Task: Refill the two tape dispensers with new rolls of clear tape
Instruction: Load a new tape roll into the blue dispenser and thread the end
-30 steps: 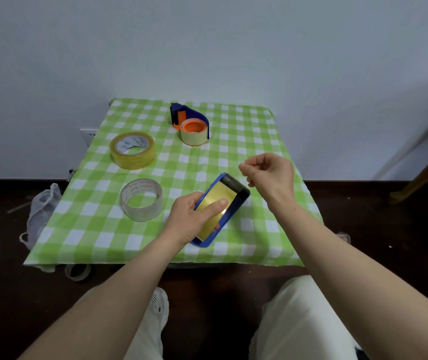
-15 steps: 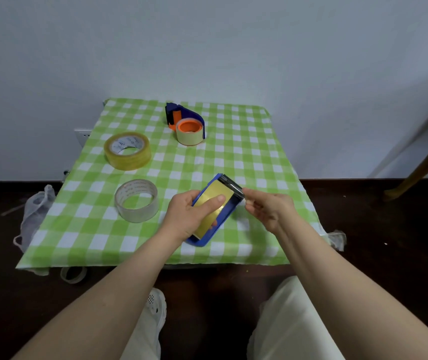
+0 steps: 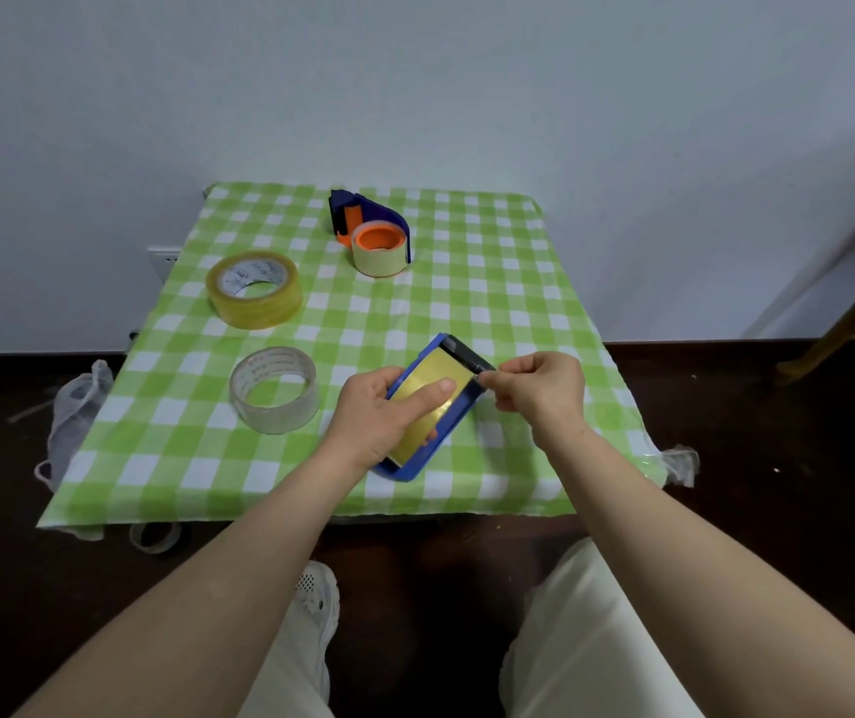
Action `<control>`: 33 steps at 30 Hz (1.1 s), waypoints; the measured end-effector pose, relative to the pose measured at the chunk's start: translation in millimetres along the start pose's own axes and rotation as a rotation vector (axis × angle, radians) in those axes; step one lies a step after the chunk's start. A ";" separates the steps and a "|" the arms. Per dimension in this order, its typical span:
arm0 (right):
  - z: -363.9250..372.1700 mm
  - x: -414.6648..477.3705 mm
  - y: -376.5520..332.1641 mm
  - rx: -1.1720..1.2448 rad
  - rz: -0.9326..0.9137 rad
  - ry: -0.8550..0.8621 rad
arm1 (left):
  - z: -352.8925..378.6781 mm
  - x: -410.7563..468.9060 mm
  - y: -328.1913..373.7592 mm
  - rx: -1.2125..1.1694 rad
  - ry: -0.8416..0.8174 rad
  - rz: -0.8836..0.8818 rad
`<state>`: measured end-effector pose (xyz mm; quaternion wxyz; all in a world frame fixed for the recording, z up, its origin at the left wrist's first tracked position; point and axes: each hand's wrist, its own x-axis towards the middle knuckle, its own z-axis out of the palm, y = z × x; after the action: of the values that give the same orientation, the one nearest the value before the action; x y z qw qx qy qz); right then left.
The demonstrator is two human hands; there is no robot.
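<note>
Left hand (image 3: 379, 417): I read it as clamped round the blue dispenser (image 3: 446, 432), thumb laid flat across the loaded roll (image 3: 443, 373).
Right hand (image 3: 539, 386): fingers curled, pinching at the black cutter end (image 3: 467, 355). I cannot tell whether the tape's free end is between them.
Blue dispenser: held tilted just over the surface (image 3: 493, 313), cutter pointing away from me.
Left of the dispenser: a clear roll (image 3: 275, 391) lies flat nearby. Farther left and back is a fuller yellow roll (image 3: 254, 290).
Beyond the dispenser: the second dispenser (image 3: 371, 220) stands well apart, its orange core (image 3: 380, 238) wearing only a thin layer.
Risk, tape: if the free end slips from the pinch, I expect it to snap back and vanish against the roll.
Risk, fingers: the pinch sits right at the cutter, so a hard pull could drag fingertips over its teeth.
Risk, feed: pulled off-line, the tape may crease or stick to the blue wall.
Risk, grip: too much thumb pressure would brake the roll and tear the tape.
</note>
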<state>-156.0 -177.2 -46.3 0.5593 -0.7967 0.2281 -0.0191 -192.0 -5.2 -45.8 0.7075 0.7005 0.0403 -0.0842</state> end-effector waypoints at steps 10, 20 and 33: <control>6.3 12.6 -11.1 -0.040 -0.161 0.036 | -3.3 0.0 -3.3 -0.026 -0.006 -0.003; 19.0 24.4 -30.9 0.109 -0.290 -0.083 | -3.2 -2.9 -3.4 -0.034 0.007 0.011; 35.0 33.5 -40.0 0.211 -0.399 -0.060 | -2.1 1.5 -5.1 -0.014 0.019 0.028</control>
<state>-102.3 -148.4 -31.0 0.6314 -0.7633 0.0458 -0.1293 -191.3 -3.3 -51.2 0.7131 0.6968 0.0380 -0.0672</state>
